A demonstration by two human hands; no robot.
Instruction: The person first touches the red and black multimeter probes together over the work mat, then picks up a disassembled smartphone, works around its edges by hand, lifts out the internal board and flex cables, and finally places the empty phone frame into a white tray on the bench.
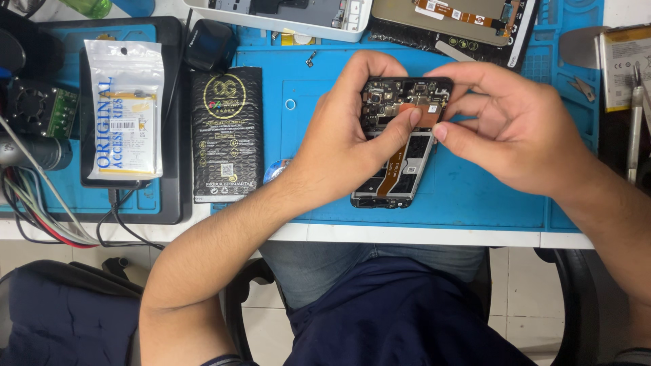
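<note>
An opened phone point(401, 169) with its back cover off lies on the blue work mat point(475, 190), circuit board and orange flex cable exposed. My left hand point(349, 139) grips the phone's left side and upper edge, thumb pressing on a copper-coloured patch point(415, 110) near the board. My right hand point(505, 125) holds the phone's upper right corner, with thumb and forefinger pinched next to that same patch. Both thumbs nearly touch.
A black bubble pouch point(226, 135) and a white accessory packet point(125, 108) lie at left. Another phone frame point(291, 17) and a screen panel point(454, 20) sit at the back. A battery point(624, 64), tweezers point(635, 122) and small screws point(310, 59) are nearby. Cables point(47, 217) hang off the left table edge.
</note>
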